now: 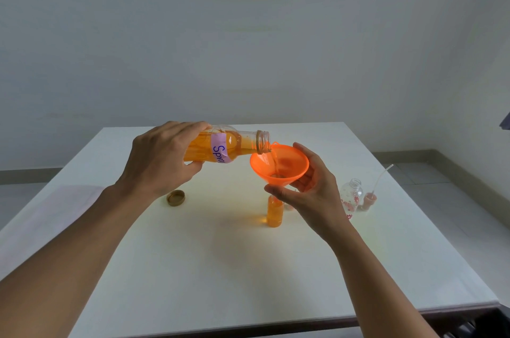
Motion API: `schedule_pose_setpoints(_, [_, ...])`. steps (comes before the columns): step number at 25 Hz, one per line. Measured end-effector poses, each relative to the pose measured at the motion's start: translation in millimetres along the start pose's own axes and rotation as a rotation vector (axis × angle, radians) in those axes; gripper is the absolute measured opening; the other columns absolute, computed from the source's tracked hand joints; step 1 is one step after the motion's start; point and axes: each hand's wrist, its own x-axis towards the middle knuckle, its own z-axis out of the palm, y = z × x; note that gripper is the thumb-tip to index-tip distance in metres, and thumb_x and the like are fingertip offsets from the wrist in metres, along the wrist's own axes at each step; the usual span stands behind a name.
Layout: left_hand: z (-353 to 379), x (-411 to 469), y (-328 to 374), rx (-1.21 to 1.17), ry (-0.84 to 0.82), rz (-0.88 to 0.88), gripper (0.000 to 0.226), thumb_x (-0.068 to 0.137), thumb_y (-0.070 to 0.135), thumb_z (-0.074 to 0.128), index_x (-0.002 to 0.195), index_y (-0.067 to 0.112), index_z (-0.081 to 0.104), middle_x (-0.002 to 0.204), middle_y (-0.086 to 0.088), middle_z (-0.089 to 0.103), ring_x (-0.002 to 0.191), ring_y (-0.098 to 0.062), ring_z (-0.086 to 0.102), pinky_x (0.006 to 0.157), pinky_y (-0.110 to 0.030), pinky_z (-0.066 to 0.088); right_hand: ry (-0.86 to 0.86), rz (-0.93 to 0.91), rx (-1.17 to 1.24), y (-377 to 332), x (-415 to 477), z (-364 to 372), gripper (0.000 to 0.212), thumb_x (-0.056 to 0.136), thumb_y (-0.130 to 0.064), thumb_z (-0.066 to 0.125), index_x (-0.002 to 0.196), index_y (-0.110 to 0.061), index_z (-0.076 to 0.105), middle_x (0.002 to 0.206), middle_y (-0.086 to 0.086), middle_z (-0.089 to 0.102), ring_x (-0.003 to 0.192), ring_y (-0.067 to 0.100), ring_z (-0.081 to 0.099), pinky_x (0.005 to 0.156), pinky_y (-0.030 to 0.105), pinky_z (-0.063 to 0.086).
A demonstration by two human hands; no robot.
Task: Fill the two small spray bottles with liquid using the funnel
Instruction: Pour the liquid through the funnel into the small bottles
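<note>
Midpoint, roughly. Gripping tilted big bottle [220, 148] in wrapped left hand [160, 161]; cupping funnel [278, 162] with curled right hand [311, 191] atop first small bottle [275, 212], mid-table, nearly full. Left to fill: second small bottle [351, 197], empty, farther right.

The setting looks like a plain room in a home or small office, not a lab or workshop. A smooth white square table [386, 255] stands near a pale grey painted wall [248, 34]. A grey skirting strip [27, 175] runs along the wall's foot, and light floor tiles [441, 186] show at the right. The hand-lettered purple paper label [220, 150] on a clear plastic bottle [240, 141] suggests household use.
</note>
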Motion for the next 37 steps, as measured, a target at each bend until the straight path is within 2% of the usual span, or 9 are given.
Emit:
schedule_pose_setpoints(8, [8, -10, 13, -0.16, -0.035, -0.172, 0.068, 0.069, 0.041, 0.085, 0.129, 0.025, 0.057, 0.111, -0.002, 0.07, 0.092, -0.031, 0.065, 0.069, -0.038, 0.053, -0.002, -0.007, -0.023, -1, 4, 1, 0.1, 0.06, -0.027, 0.098, 0.146, -0.03, 0.047, 0.125, -0.026, 0.056, 0.108, -0.014, 0.061, 0.079, 0.009, 0.054])
schedule_pose_setpoints(14, [19, -23, 21, -0.263, -0.066, -0.26, 0.071, 0.071, 0.048, 0.082, 0.132, 0.027, 0.052, 0.116, 0.0, 0.068, 0.094, -0.03, 0.064, 0.074, -0.041, 0.056, 0.006, -0.016, -0.038, -4, 5, 0, 0.101, 0.059, -0.033, 0.098, 0.146, -0.031, 0.047, 0.129, -0.018, 0.057, 0.111, -0.002, 0.063, 0.082, 0.012, 0.056])
schedule_pose_setpoints(17, [24, -28, 23, -0.308, -0.068, -0.296, 0.071, 0.071, 0.051, 0.081, 0.131, 0.026, 0.053, 0.113, 0.001, 0.069, 0.09, -0.026, 0.064, 0.072, -0.038, 0.056, 0.023, -0.024, -0.021, -5, 5, -1, 0.099, 0.059, -0.036, 0.097, 0.145, -0.033, 0.047, 0.126, -0.028, 0.053, 0.108, -0.016, 0.059, 0.077, 0.005, 0.052])
schedule_pose_setpoints(20, [26, -33, 24, -0.319, -0.065, -0.342, 0.07, 0.071, 0.053, 0.08, 0.13, 0.026, 0.054, 0.111, 0.001, 0.069, 0.083, -0.018, 0.057, 0.068, -0.03, 0.051, 0.031, -0.021, 0.002, -8, 5, -2, 0.1, 0.057, -0.04, 0.095, 0.145, -0.033, 0.047, 0.127, -0.028, 0.053, 0.107, -0.022, 0.056, 0.076, 0.004, 0.052])
schedule_pose_setpoints(22, [27, -36, 26, -0.318, -0.073, -0.354, 0.07, 0.071, 0.054, 0.08, 0.129, 0.026, 0.054, 0.11, 0.001, 0.069, 0.081, -0.016, 0.054, 0.067, -0.029, 0.048, 0.037, -0.016, 0.019, -8, 6, -2, 0.099, 0.059, -0.038, 0.095, 0.145, -0.033, 0.047, 0.126, -0.03, 0.053, 0.107, -0.02, 0.057, 0.075, 0.004, 0.052])
schedule_pose_setpoints(25, [27, -39, 27, -0.317, -0.087, -0.367, 0.071, 0.071, 0.055, 0.079, 0.13, 0.026, 0.054, 0.111, 0.0, 0.069, 0.082, -0.019, 0.058, 0.067, -0.03, 0.05, 0.039, 0.002, 0.038, -11, 8, -3, 0.1, 0.055, -0.046, 0.092, 0.144, -0.036, 0.047, 0.126, -0.03, 0.053, 0.108, -0.008, 0.061, 0.076, 0.006, 0.053])
schedule_pose_setpoints(28, [25, -38, 29, -0.324, -0.089, -0.369, 0.07, 0.071, 0.056, 0.078, 0.13, 0.027, 0.054, 0.11, 0.001, 0.069, 0.082, -0.018, 0.058, 0.066, -0.03, 0.05, 0.057, 0.002, 0.06, -12, 11, -7, 0.097, 0.058, -0.043, 0.095, 0.142, -0.038, 0.047, 0.13, -0.022, 0.055, 0.115, 0.0, 0.059, 0.079, 0.009, 0.055])
schedule_pose_setpoints(33, [23, -35, 33, -0.331, -0.09, -0.38, 0.072, 0.071, 0.057, 0.078, 0.131, 0.026, 0.053, 0.113, -0.001, 0.068, 0.088, -0.024, 0.064, 0.07, -0.036, 0.056, 0.053, 0.028, 0.075, -13, 11, -7, 0.102, 0.053, -0.049, 0.091, 0.144, -0.035, 0.047, 0.124, -0.029, 0.053, 0.111, -0.002, 0.06, 0.076, 0.008, 0.055])
schedule_pose_setpoints(37, [22, -31, 38, -0.334, -0.091, -0.397, 0.072, 0.071, 0.058, 0.077, 0.131, 0.026, 0.052, 0.113, 0.0, 0.068, 0.088, -0.023, 0.063, 0.07, -0.035, 0.056, 0.081, 0.015, 0.134, -21, 12, -15, 0.099, 0.055, -0.041, 0.096, 0.143, -0.035, 0.05, 0.127, -0.019, 0.06, 0.11, -0.002, 0.065, 0.081, 0.014, 0.057])
